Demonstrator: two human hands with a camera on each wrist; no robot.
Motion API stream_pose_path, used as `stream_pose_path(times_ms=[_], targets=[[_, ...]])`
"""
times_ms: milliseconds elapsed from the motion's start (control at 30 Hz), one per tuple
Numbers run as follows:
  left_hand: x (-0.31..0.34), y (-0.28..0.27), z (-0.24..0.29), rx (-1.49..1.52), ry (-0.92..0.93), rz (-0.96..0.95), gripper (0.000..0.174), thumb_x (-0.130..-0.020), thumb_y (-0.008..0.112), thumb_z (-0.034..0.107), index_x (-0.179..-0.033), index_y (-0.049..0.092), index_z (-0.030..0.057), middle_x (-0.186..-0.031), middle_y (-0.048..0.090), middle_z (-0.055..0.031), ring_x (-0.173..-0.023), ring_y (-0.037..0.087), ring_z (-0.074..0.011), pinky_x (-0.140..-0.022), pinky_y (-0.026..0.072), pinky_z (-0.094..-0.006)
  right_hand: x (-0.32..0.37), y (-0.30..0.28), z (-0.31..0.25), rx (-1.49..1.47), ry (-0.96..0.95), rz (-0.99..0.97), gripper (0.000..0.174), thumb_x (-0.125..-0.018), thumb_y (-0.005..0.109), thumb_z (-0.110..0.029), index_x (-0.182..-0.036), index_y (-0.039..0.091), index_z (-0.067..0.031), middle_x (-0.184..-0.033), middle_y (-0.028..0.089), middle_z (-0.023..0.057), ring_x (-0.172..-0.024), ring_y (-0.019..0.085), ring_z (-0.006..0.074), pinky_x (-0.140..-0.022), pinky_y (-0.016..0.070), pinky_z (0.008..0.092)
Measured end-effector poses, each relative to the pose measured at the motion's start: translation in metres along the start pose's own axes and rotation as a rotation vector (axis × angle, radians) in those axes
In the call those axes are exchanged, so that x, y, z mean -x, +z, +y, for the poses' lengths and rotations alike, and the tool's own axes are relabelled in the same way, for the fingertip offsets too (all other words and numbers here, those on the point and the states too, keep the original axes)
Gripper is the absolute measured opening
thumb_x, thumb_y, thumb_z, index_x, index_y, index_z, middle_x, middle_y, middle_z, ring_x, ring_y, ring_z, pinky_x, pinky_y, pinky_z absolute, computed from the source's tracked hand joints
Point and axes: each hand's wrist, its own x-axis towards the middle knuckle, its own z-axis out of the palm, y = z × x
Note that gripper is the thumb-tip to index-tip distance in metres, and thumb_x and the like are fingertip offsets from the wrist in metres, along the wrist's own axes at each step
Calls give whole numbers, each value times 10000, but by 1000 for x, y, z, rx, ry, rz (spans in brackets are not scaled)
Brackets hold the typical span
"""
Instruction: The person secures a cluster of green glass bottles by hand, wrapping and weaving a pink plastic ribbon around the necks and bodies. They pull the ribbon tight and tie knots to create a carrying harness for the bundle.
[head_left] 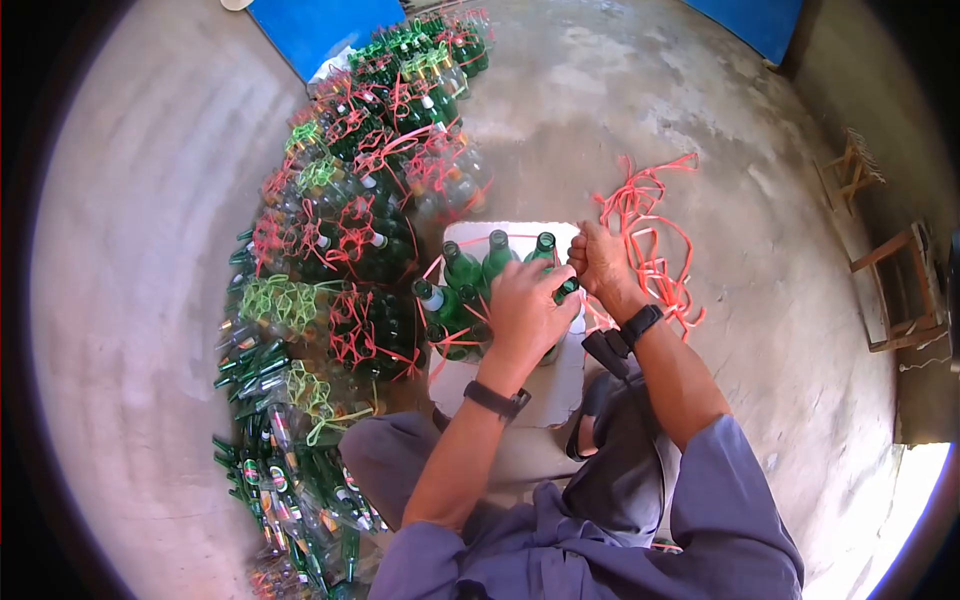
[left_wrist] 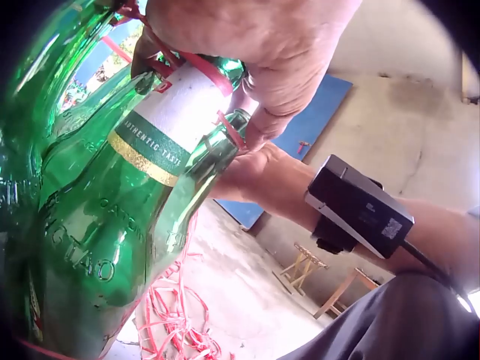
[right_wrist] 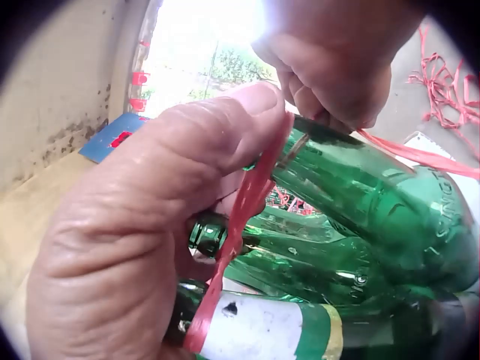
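Several green glass bottles (head_left: 497, 255) stand in a cluster on a white board (head_left: 560, 395), with red plastic strap (head_left: 432, 268) looped round their necks. My left hand (head_left: 530, 310) reaches over the cluster, its fingers curled on a bottle neck at the right side. In the left wrist view, the left hand (left_wrist: 262, 45) covers part of a bottle with a white and green label (left_wrist: 176, 112). My right hand (head_left: 600, 262) is beside that neck. In the right wrist view, the right hand (right_wrist: 127, 210) pinches a taut red strap (right_wrist: 244, 210) running down across the necks.
A tangle of red strap (head_left: 655, 240) lies on the floor at right. Strapped bundles of bottles (head_left: 350, 225) line the left, with loose bottles (head_left: 290, 480) lying nearer. Wooden stools (head_left: 905, 290) stand by the right wall. My knees flank the board.
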Motion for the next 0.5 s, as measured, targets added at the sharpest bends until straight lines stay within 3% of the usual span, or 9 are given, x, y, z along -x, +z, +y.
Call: stream_pose_path(times_ms=[200, 267, 500], targets=[[6, 3, -7, -5, 8, 75, 292, -707, 807, 262, -973, 759, 151, -1130, 686, -79, -1022, 599, -316, -859, 490, -436, -6, 9, -3, 105, -74, 98, 176, -908, 547, -127, -796, 411, -138, -594, 375, -13, -434, 293, 82, -385, 193, 252], [9, 4, -9, 41, -51, 47, 304, -703, 812, 262, -983, 763, 156, -1139, 683, -76, -1029, 599, -321, -871, 495, -443, -6, 9, -6, 180, -175, 118, 181, -917, 563, -145, -803, 422, -138, -592, 377, -20, -427, 298, 79, -382, 190, 254], [9, 4, -5, 42, -90, 40, 313, -697, 822, 259, -987, 772, 154, -1172, 680, -80, -1035, 605, -324, -892, 502, -448, 64, 42, -33, 393, -441, -28, 299, -961, 561, -254, -735, 454, -89, -565, 420, -22, -421, 354, 78, -385, 292, 255]])
